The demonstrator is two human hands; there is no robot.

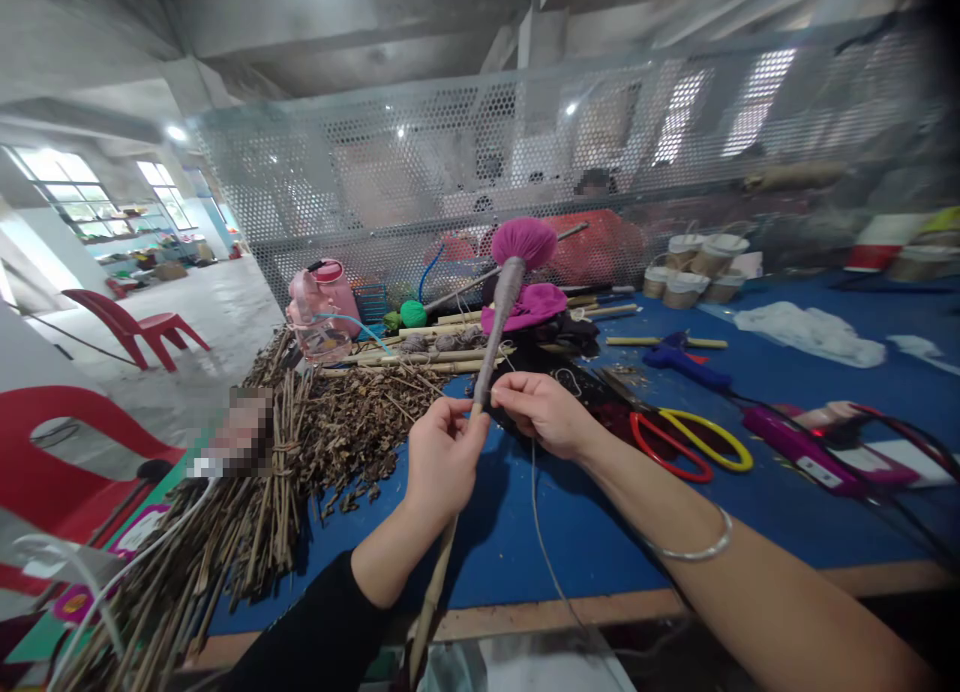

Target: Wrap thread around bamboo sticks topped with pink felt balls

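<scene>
My left hand (448,462) is closed round a long thin stick (435,597) that slants up and away from me. At its far end sits a round head of purple-pink cloth (525,244). Below that head, a grey cord wrapping (498,322) covers the stick down to just above my left fingers. My right hand (544,410) pinches a thin grey cord (541,522) beside the lower end of the wrapping. From there the cord's loose length hangs over the table's front edge. A bracelet circles my right wrist.
A pile of dried stalks (285,502) lies on the left of the blue table (495,562). Scissors (694,440) with red and yellow handles, a blue glue gun (686,365) and a purple tool (802,452) lie right. Paper cups (686,287) and a pink jug (322,312) stand behind.
</scene>
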